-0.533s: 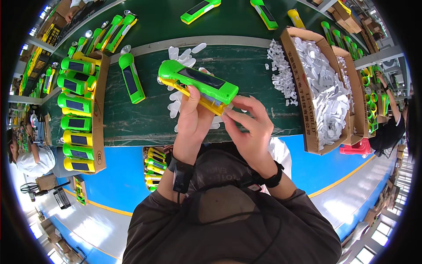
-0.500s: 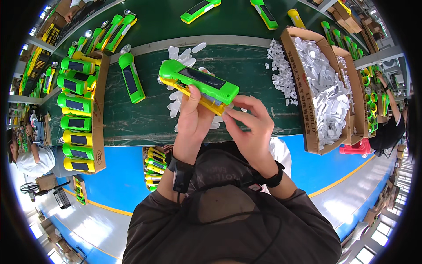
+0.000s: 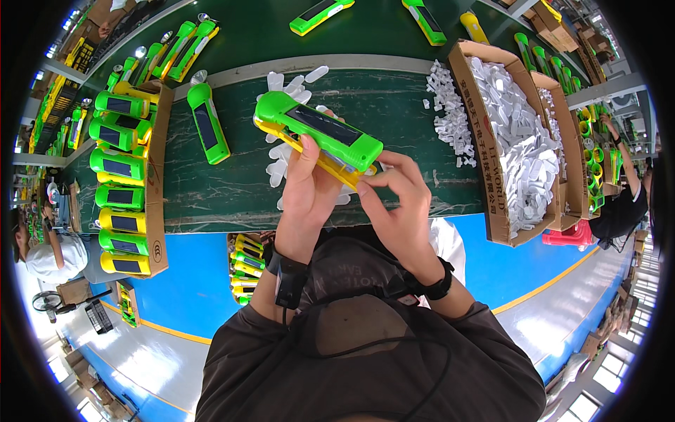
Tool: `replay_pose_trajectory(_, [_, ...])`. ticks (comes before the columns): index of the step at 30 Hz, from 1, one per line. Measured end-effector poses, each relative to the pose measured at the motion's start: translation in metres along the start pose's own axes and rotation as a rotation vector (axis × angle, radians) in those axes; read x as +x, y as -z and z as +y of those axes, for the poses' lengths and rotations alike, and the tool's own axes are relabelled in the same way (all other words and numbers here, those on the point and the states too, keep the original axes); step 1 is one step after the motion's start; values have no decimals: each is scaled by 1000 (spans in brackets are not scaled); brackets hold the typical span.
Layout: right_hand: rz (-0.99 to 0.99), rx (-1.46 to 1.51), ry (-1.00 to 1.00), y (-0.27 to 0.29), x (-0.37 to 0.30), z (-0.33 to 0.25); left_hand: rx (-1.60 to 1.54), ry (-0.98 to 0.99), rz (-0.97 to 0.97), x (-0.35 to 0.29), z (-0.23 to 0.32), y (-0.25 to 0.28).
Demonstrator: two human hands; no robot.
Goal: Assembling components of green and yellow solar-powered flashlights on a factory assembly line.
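Observation:
A green-and-yellow flashlight (image 3: 320, 133) with a dark panel along its top is held up, tilted, above the green table. My left hand (image 3: 309, 190) grips it from below, thumb against its near side. At its right end, the thumb and forefinger of my right hand (image 3: 397, 197) close on the yellow edge; a small whitish bit shows by those fingers, too small to identify. Flat white plastic pieces (image 3: 278, 171) lie scattered beneath and behind the flashlight. To their left, another green flashlight (image 3: 209, 126) rests on the table.
A cardboard box (image 3: 158, 211) at left holds rows of green and yellow flashlights. On the right stands a carton (image 3: 470, 105) filled with white plastic pieces, beside a pile of small white parts (image 3: 450, 119). More flashlights (image 3: 322, 15) lie on the raised far surface (image 3: 253, 35).
My right fingertips have shifted slightly along the flashlight's right end, closing on its yellow edge. The flashlight stays nearly where it was in my left hand.

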State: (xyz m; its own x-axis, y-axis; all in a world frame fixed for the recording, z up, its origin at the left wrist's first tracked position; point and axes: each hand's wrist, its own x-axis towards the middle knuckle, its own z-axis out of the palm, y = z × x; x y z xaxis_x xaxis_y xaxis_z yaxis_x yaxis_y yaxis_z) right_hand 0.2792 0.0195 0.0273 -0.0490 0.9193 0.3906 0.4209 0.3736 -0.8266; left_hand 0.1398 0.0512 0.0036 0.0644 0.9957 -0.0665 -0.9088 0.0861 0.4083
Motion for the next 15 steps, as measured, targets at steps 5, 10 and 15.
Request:
replay_pose_trajectory(5, [-129, 765, -596, 2, -2, 2, 37, 36, -20, 0, -2, 4])
replay_pose_trajectory(10, [-139, 1104, -833, 8, -1, 6, 49, 2, -6, -4, -4, -9])
replay_pose_trajectory(15, [-155, 1010, -814, 11, 1, 2, 29, 10, -20, -3, -3, -9])
